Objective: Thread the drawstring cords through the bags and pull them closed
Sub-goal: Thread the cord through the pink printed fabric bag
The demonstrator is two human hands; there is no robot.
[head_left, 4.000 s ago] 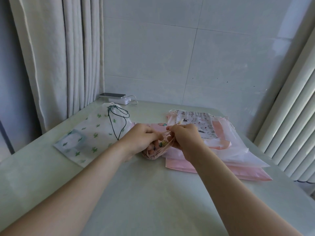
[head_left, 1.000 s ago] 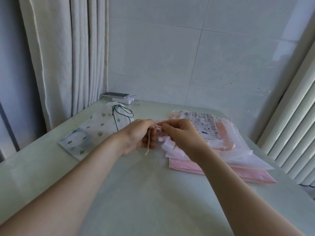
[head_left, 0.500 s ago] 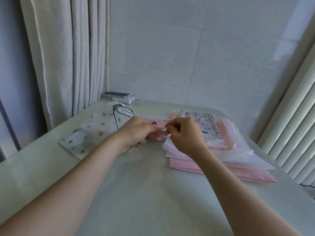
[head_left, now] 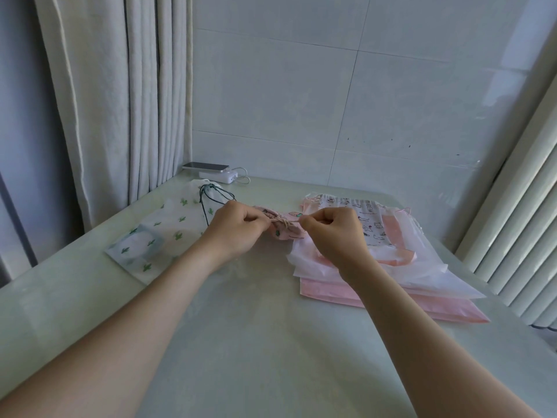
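Grip: left hand [head_left: 232, 233] and right hand [head_left: 334, 235] pinch cord [head_left: 279, 220] of pink bag [head_left: 286, 233]; printed bag [head_left: 372, 226] text unreadable.

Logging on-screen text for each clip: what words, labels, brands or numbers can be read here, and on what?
Nothing can be read.
Cat-print bag: a row of small dark marks near its top, maybe lettering, too blurred to read.
Small pink bag, gripped by the left hand, its cord pinched by the right hand: pictures only.
Cactus bag, phone, power bank: no lettering visible.
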